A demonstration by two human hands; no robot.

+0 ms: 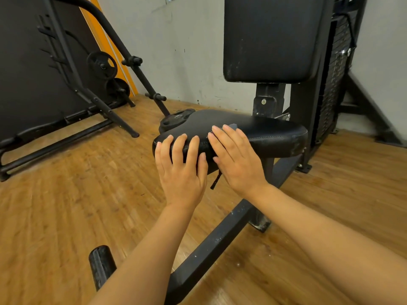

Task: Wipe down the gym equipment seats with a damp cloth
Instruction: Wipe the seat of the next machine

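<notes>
Cloth (233,126) mostly hidden under right hand (236,160) (grey corner shows); backrest (271,38) top cropped.

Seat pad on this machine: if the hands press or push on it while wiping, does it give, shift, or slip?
The seat pad looks cushioned, so it probably dents slightly under the right hand. It sits on a steel frame, so it likely won't shift. Its smooth black cover may feel slick when damp.

No lettering, brand, number or sign can be read anywhere on the gym equipment or walls.
</notes>
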